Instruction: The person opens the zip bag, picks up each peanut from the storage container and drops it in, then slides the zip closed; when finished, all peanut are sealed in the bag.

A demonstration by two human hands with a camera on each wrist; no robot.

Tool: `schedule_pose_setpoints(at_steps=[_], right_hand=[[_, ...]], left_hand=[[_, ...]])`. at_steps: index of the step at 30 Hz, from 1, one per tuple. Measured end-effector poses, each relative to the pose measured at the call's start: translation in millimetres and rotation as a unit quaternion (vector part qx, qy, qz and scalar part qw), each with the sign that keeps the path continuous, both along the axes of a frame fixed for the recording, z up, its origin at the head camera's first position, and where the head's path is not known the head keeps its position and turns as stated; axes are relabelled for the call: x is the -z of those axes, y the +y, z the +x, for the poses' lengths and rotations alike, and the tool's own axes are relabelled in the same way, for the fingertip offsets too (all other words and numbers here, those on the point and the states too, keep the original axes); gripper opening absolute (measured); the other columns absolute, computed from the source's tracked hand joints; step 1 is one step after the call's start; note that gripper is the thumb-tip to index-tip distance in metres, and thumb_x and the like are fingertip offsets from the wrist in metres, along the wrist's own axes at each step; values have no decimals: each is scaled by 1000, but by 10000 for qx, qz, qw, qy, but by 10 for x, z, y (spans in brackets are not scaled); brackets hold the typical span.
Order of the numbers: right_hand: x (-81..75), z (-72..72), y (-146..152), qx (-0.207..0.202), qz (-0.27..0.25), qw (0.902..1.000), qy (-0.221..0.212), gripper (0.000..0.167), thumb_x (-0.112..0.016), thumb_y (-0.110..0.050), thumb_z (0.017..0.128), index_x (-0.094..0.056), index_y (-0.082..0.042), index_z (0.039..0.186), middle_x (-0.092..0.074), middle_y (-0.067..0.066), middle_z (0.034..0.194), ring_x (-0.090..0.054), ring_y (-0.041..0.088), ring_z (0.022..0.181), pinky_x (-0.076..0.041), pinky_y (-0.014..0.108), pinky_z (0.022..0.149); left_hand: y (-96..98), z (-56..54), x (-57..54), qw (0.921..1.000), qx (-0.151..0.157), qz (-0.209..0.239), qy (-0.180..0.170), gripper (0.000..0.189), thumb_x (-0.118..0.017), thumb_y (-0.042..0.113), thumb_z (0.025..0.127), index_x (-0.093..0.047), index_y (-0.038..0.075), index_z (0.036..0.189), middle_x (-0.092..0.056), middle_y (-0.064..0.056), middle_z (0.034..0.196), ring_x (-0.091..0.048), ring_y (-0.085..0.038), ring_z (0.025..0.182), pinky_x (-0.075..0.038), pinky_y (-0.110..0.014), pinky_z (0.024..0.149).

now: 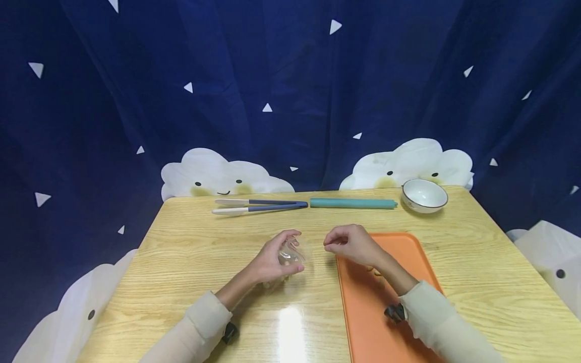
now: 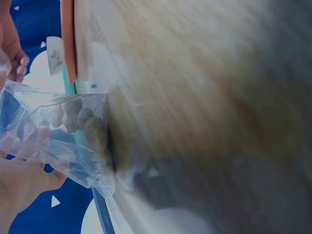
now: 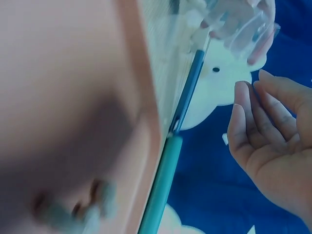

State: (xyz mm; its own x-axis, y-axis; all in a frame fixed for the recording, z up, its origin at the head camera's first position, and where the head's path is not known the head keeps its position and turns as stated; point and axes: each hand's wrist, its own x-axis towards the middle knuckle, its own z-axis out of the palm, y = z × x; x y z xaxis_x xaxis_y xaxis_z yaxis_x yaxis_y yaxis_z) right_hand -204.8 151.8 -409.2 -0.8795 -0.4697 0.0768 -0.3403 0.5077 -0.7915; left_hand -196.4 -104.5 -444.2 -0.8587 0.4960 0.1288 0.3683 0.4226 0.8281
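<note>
My left hand (image 1: 271, 261) holds a clear plastic bag (image 2: 58, 146) with its fingers and thumb curved round it. Several peanuts in their shells (image 2: 93, 131) lie at the bottom of the bag, close to the tabletop in the left wrist view. To the right, my right hand (image 1: 356, 244) hovers over the left edge of an orange tray (image 1: 372, 327). Its fingers bend loosely and hold nothing, as the right wrist view shows. A few small brown-and-pale pieces (image 3: 97, 204), blurred, lie on the tray below the right forearm.
Along the back of the wooden table (image 1: 181, 252) lie blue tongs with pale tips (image 1: 272, 207) and a teal rod-like thing (image 1: 351, 203). A white bowl (image 1: 424, 195) stands at the back right. Behind the table hangs a dark blue curtain (image 1: 290, 75) with clouds and triangles.
</note>
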Motion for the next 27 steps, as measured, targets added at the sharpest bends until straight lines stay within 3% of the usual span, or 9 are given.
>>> schedule_pose_setpoints(at_steps=[8, 14, 20, 27], right_hand=[[95, 28, 498, 73, 192, 9990, -402, 16, -68, -14, 87, -68, -2, 96, -70, 9, 90, -61, 14, 70, -49, 23, 62], [189, 30, 771, 153, 491, 9977, -438, 14, -66, -10, 87, -68, -1, 97, -70, 11, 89, -62, 12, 72, -49, 22, 63], [261, 22, 911, 159, 634, 9970, -418, 12, -66, -4, 84, -69, 0, 95, -71, 13, 93, -61, 5, 79, -49, 20, 66], [320, 10, 963, 98, 707, 9963, -480, 8, -68, -2, 80, -71, -3, 88, -72, 9, 87, -58, 3, 71, -47, 20, 61]], left_hand=[[-11, -8, 16, 10000, -4, -41, 39, 72, -77, 30, 75, -42, 24, 138, -59, -14, 123, -54, -21, 116, -38, -49, 103], [-16, 0, 14, 10000, 0, -69, 11, 73, -77, 30, 75, -41, 23, 138, -59, -14, 123, -53, -22, 116, -37, -50, 103], [-12, -1, 11, 10000, -35, -71, -14, 72, -77, 30, 75, -42, 24, 138, -59, -14, 123, -54, -22, 116, -37, -50, 103], [-16, 0, 10, 10000, -17, -80, 15, 72, -76, 31, 75, -42, 24, 138, -59, -14, 123, -54, -21, 115, -38, -50, 102]])
